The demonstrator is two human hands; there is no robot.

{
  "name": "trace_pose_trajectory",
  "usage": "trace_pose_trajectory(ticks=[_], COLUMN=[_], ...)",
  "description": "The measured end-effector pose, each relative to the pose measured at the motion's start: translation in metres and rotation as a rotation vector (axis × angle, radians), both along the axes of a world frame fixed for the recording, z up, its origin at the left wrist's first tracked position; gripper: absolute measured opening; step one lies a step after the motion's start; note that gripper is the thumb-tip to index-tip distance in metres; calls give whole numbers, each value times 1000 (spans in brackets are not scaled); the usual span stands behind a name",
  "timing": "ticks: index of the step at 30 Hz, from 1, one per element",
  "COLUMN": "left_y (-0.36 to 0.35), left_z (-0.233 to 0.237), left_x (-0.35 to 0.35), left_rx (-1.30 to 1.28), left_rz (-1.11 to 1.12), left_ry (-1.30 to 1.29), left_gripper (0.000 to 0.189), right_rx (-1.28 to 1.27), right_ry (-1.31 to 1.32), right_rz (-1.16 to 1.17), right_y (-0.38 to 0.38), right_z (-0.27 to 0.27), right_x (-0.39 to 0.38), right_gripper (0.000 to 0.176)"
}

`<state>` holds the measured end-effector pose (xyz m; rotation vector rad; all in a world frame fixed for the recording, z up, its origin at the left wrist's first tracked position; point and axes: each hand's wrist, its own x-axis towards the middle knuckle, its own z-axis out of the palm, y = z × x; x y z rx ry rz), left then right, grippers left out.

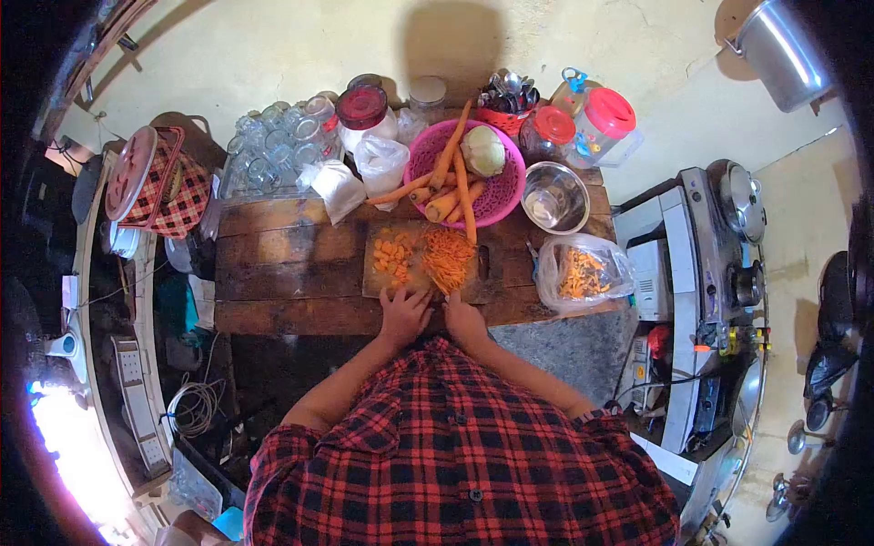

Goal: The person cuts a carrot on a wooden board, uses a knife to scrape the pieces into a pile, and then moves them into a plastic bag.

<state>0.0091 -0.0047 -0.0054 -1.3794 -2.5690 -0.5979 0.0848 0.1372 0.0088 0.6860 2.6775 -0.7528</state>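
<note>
My left hand (405, 314) rests at the near edge of the wooden cutting board (371, 280), its fingers stretched and slightly apart. Just beyond its fingertips lie sliced carrot pieces (392, 258). Beside it, my right hand (464, 320) is curled closed at the same edge; whatever it may grip is hidden. A heap of thin carrot strips (447, 262) covers the right part of the board, in front of my right hand. Behind the board, a pink basket (512, 196) holds whole carrots (443, 207) and a pale cabbage (483, 151).
On the wooden table (282, 264), a plastic bag (551, 278) with cut carrot and a steel bowl (569, 187) stand right. Glass jars (264, 173) and white bags (337, 189) are at back left. A stove (706, 237) stands far right.
</note>
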Motion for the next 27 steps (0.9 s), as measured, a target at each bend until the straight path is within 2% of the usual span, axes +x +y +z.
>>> trace_pose_trajectory(ticks=[2,6,8,9,11,14,18,20,27], left_y=[8,18,20,21,27,35,34,31,27], left_z=[0,-1,-6,-1,21,32,10,-6,31], left_x=[0,-3,-1,0,3,2,1,-1,-15], left_rx=[-33,-46,187,187,10,-48,-87,-35,-147], left_rz=[-18,-47,107,105,-43,-90,-79,-33,41], left_ry=[-24,-77,-212,-213,-50,-45,81,-148,-37], left_gripper=[39,47,56,56,62,63,61,63,67], right_rx=[11,121,298,299,373,351,322,330,256], right_ry=[78,187,318,318,290,330,367,326,305], right_rz=[-1,-65,-4,-6,67,60,71,59,-37], right_y=[3,10,16,19,24,27,32,34,50], right_z=[4,24,23,24,25,34,48,54,57], right_x=[2,5,12,13,15,20,32,39,72], right_gripper=[27,24,22,22,22,23,23,26,25])
